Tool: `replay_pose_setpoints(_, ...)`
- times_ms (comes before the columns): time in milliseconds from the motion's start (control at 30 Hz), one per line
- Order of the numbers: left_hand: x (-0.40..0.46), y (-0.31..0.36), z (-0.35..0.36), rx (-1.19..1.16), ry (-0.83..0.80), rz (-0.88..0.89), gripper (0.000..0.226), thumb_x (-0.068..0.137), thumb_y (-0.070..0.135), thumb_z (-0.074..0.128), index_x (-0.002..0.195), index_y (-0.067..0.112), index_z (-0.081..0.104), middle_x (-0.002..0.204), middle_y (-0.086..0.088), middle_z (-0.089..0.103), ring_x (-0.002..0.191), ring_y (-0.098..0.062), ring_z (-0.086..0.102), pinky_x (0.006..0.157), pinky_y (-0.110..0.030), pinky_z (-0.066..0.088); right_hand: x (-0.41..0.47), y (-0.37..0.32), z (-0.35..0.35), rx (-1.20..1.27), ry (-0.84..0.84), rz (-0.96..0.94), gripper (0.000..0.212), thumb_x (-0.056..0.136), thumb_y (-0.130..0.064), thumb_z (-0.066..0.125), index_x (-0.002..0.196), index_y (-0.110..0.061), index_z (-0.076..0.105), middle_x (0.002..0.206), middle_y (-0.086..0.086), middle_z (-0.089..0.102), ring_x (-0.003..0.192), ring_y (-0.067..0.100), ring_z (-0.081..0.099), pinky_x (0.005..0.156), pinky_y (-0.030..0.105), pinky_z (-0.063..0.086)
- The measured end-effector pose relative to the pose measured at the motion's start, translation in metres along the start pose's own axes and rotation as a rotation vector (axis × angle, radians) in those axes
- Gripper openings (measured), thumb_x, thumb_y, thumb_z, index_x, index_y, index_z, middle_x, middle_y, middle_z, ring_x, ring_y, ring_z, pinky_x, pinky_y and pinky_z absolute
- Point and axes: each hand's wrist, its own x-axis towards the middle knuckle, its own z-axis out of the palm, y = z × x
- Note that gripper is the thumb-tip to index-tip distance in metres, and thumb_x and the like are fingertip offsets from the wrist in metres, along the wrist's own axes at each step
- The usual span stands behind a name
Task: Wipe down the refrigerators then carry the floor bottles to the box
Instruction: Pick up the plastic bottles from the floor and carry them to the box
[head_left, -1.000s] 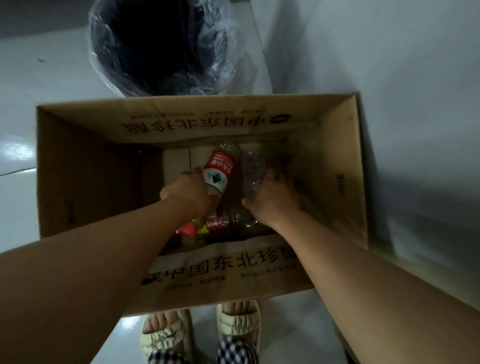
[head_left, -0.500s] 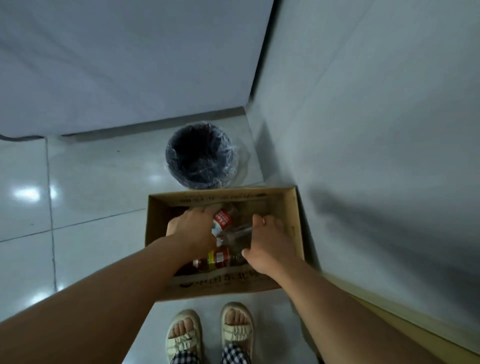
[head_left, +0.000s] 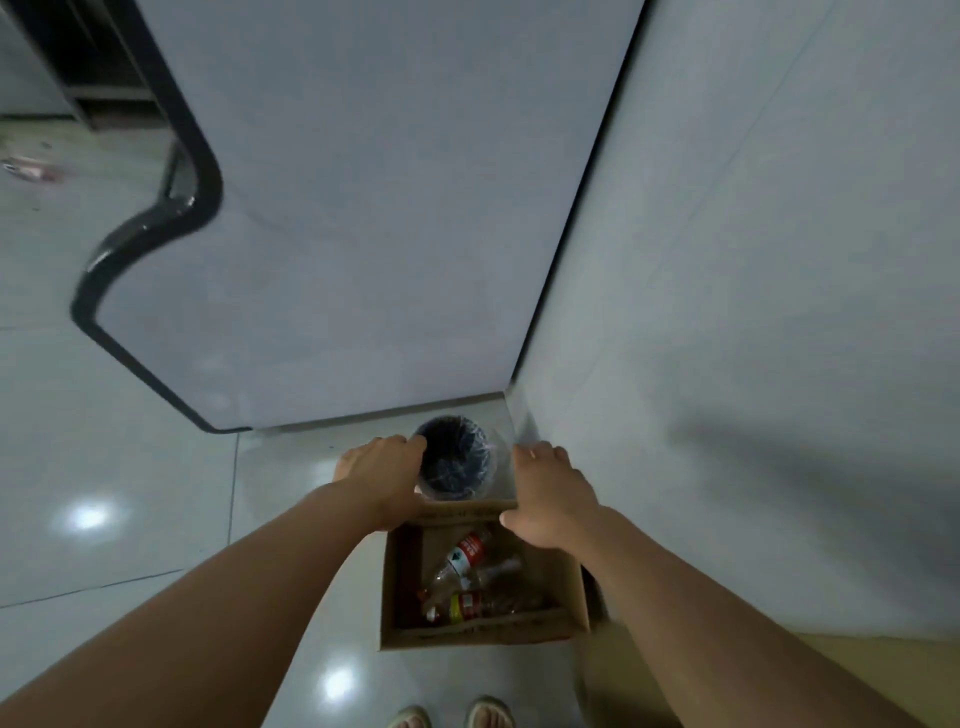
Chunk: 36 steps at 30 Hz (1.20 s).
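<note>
An open cardboard box (head_left: 397, 587) stands on the floor below me. Inside it lie several plastic bottles, among them a clear one with a red label (head_left: 470, 552) and one with a red and yellow label (head_left: 464, 607). My left hand (head_left: 378, 474) hovers above the box's far left corner, empty, fingers loosely spread. Over the far right corner my right hand (head_left: 549, 493) is likewise empty with fingers apart. A white refrigerator side (head_left: 363, 208) rises ahead, and a second white appliance face (head_left: 753, 312) fills the right.
A black bin with a clear liner (head_left: 454, 463) stands just beyond the box, in the corner between the two white surfaces. Glossy tiled floor (head_left: 104, 493) spreads to the left. My sandalled feet (head_left: 452, 716) are at the bottom edge.
Both hands have let go of the bottles and lifted out of the box. My head has risen, so the box looks smaller and farther below.
</note>
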Motion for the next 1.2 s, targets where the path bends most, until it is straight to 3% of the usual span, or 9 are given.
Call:
replay_pose_setpoints(400,-0.128,-0.021,-0.123,-0.02,0.167,-0.085,0.061,0.087,0.039,0.059,0.139,0.021,0.032,0.132,-0.003,0.049,0.118,-0.024,0.05,0.094,-0.037,0.042,-0.09,-0.075,-0.122,-0.199,0.075,-0.214,0.078,0.085,-0.031,0.062,0.146,-0.013,0.018,0.143,0.014,0.028,0.131,0.032,0.028,0.104,0.043,0.036)
replay_pose_setpoints(833,-0.255,-0.041,-0.156,0.007,0.282,-0.417,0.062,0.086,0.043,0.06,0.138,0.021,0.034,0.132,-0.003,0.05,0.12,-0.024,0.05,0.093,-0.036,0.043,-0.139,-0.141,-0.183,-0.324,0.142,-0.519,0.065,0.088,-0.028,0.056,0.142,-0.01,0.025,0.141,0.014,0.03,0.13,0.031,0.03,0.105,0.043,0.036)
replay_pose_setpoints(1200,-0.36,-0.117,-0.159,-0.035,0.327,-0.673,0.061,0.087,0.04,0.057,0.139,0.019,0.032,0.13,-0.003,0.05,0.119,-0.024,0.049,0.091,-0.035,0.041,-0.167,-0.258,-0.19,-0.404,0.169,-0.735,0.065,0.086,-0.03,0.06,0.14,-0.012,0.026,0.14,0.013,0.03,0.128,0.03,0.034,0.102,0.042,0.039)
